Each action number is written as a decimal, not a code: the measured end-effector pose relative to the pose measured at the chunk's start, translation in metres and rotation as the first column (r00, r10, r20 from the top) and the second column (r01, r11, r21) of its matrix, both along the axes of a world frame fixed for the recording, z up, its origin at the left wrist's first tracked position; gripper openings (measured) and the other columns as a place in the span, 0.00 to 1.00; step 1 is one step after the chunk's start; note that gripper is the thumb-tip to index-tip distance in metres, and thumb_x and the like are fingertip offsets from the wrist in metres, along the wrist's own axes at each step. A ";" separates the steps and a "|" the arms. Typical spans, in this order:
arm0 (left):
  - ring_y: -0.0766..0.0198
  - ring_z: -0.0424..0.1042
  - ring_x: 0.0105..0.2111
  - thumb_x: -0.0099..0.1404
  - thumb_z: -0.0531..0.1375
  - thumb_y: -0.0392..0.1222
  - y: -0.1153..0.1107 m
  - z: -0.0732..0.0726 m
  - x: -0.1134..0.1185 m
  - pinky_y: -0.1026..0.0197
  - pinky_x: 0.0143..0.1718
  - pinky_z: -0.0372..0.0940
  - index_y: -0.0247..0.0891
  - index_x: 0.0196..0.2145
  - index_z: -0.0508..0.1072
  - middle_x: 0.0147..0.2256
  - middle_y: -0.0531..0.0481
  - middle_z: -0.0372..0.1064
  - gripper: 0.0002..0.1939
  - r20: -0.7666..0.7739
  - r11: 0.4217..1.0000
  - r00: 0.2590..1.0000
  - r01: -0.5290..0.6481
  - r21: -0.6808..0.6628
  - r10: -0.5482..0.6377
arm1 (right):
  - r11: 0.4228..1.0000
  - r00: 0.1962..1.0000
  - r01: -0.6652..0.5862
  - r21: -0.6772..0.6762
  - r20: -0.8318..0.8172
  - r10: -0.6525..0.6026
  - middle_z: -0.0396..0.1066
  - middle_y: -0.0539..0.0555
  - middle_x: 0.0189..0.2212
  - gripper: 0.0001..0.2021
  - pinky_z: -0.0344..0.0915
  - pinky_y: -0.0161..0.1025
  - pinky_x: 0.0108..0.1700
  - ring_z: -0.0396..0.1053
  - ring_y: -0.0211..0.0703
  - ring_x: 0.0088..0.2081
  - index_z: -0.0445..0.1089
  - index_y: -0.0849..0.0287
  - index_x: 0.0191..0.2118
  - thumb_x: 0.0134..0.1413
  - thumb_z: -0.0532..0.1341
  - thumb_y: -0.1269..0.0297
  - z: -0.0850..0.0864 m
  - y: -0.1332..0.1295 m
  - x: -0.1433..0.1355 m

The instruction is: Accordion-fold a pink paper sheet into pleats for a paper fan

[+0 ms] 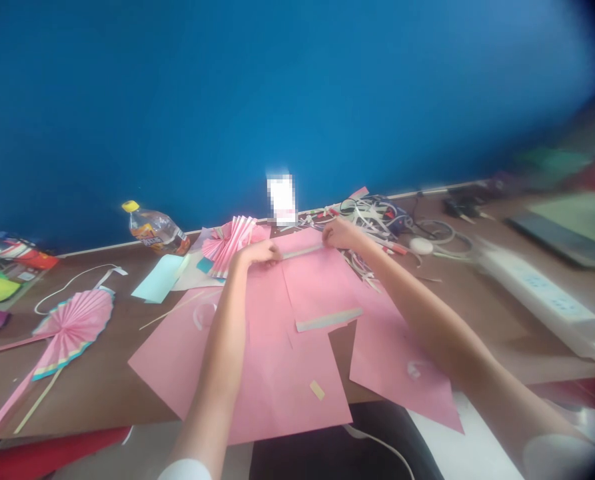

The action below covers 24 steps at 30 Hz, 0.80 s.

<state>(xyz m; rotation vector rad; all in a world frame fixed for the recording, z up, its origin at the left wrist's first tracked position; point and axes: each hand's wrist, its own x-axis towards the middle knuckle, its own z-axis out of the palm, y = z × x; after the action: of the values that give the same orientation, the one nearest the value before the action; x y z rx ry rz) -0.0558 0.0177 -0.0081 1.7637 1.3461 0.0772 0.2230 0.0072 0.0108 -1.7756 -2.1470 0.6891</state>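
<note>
Both my hands reach to the far part of several overlapping pink paper sheets (pixel 282 393). My left hand (pixel 264 254) is closed, fingertips pinched at the left end of a pale strip (pixel 303 253) on a smaller pink sheet (pixel 322 287). At the strip's other end, my right hand (pixel 339 233) is pinched too, touching the far edge of that sheet. The fingertips are small and blurred. A second pale strip (pixel 329 320) runs along the sheet's near edge. Just behind my left hand stands a pleated pink paper fan (pixel 231 245).
A finished-looking pink fan (pixel 72 323) lies left, near a pale blue paper (pixel 160 279) and a tilted bottle (pixel 157 230). Paper scraps (pixel 372 217) pile up behind my right hand. A white power strip (pixel 542 293) lies right. The blue wall (pixel 297 100) borders the table.
</note>
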 end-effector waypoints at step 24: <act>0.68 0.63 0.18 0.50 0.61 0.41 0.003 -0.011 0.008 0.64 0.20 0.56 0.36 0.19 0.68 0.18 0.51 0.64 0.08 -0.013 0.997 0.999 -0.045 0.060 0.046 | 0.998 0.974 0.027 0.052 0.224 -0.038 0.77 0.59 0.40 0.16 0.65 0.38 0.44 0.73 0.50 0.41 0.79 0.57 0.38 0.43 0.59 0.75 -0.021 -0.001 -0.010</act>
<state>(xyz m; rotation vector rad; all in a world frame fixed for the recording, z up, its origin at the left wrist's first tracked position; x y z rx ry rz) -0.0480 0.0203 -0.0192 1.7863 1.4077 0.1313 0.2131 0.0066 -0.0104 -1.9399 -2.2495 0.4415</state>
